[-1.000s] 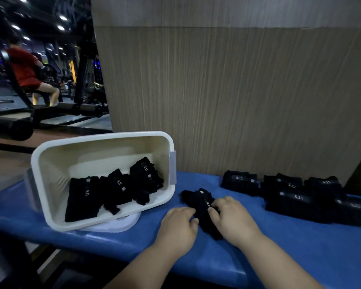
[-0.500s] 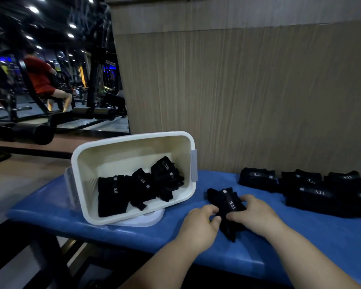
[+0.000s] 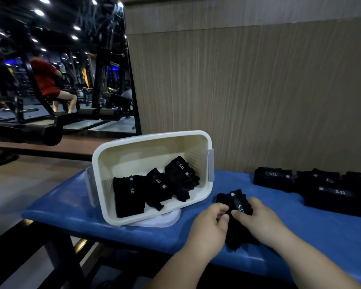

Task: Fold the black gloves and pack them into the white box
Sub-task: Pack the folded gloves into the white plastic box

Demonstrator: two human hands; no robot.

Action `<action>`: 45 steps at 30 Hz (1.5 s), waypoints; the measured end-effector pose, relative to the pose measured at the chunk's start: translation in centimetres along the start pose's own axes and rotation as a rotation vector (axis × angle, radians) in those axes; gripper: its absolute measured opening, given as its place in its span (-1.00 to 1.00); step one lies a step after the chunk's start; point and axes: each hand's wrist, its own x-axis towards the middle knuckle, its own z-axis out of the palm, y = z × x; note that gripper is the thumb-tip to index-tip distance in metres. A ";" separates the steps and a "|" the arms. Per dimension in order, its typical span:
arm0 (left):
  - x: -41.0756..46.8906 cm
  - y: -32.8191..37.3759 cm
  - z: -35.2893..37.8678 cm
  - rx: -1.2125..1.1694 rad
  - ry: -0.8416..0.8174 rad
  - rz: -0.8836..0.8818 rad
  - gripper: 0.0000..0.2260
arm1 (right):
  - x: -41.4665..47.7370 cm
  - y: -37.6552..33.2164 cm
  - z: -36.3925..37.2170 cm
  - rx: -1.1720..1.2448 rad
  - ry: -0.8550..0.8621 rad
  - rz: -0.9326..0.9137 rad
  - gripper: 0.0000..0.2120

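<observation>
Fingers [image 3: 240,215] curled, clamped on black glove [image 3: 237,202]: our left hand [image 3: 209,226] and right hand [image 3: 261,223] pinch it from both sides, likely keeping fold tight. Glove lies on blue surface [image 3: 133,232], just right of white box [image 3: 154,136]. We judge box tipped toward us for loading. Folded gloves [image 3: 129,195] inside. Gloves pile [image 3: 331,191] far right.

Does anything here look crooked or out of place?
Yes: the white box sits tilted, not flat, propped on a flat white lid beneath it. Its folded gloves lie against the lower side.
</observation>
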 end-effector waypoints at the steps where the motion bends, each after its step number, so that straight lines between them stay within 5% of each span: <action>1: -0.1 -0.1 -0.3 -0.009 0.004 -0.005 -0.74 | 0.0 -0.2 0.5 0.013 0.004 -0.009 -0.75; 11: -0.6 0.0 -2.6 -0.373 0.098 -0.174 -0.80 | -1.9 -3.1 3.2 0.463 0.113 -0.146 -0.88; 16: -0.3 0.6 -5.4 -0.496 0.233 -0.162 -0.83 | -1.5 -5.8 3.6 0.610 0.030 -0.289 -0.73; 19: 0.0 0.4 -7.6 -0.517 0.337 -0.172 -0.83 | -0.6 -8.0 4.0 0.641 -0.013 -0.344 -0.63; 25: 0.8 -0.6 -11.6 -0.516 0.465 -0.243 -0.69 | 2.5 -11.5 5.7 0.489 0.035 -0.405 -0.75; 33: 2.5 -1.8 -13.3 -0.030 0.539 -0.172 -0.62 | 5.5 -13.4 8.1 0.279 0.155 -0.494 -0.92; 41: 2.7 -2.6 -13.3 0.484 0.608 -0.191 -0.70 | 6.3 -14.3 9.0 -0.007 0.147 -0.575 -0.77; 45: 2.7 -3.4 -13.4 0.503 0.569 -0.223 -0.69 | 6.2 -13.9 9.2 -0.250 0.142 -0.603 -0.65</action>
